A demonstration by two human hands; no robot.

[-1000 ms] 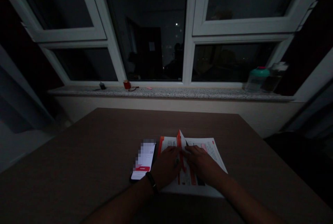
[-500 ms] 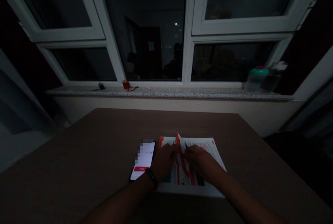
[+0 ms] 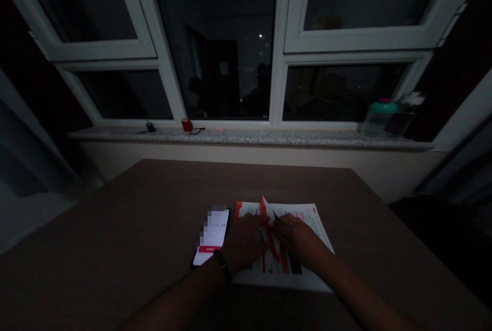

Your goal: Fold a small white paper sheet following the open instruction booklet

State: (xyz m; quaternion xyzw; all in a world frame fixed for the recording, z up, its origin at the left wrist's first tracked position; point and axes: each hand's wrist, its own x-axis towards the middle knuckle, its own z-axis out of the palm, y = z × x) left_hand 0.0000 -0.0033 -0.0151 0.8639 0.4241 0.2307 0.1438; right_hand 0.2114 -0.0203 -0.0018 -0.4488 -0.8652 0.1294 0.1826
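Observation:
An open printed booklet [image 3: 307, 280] with orange and white pages lies on the table. Near its middle, a narrow red-edged page [image 3: 273, 245] stands up at a slant. My left hand [image 3: 246, 241], wearing a dark wristband [image 3: 222, 264], rests over the left side. Its fingers reach the raised page, with the thumb apart and lower down. On the other side, my right hand [image 3: 295, 233] has its fingers drawn together at that page, pinching it; the fingertips are partly hidden in the dim light.
A lit phone [image 3: 215, 228] lies left of the booklet on the brown table [image 3: 154, 208]. Behind, the stone windowsill [image 3: 246, 137] holds a small red object [image 3: 186, 125], a dark little item [image 3: 149, 126] and a teal-topped bottle [image 3: 380, 116] beside another clear bottle [image 3: 405, 113].
My left hand has shifted slightly right, and its thumb and fingers have spread apart against the raised page. My right hand and the booklet stay nearly still.

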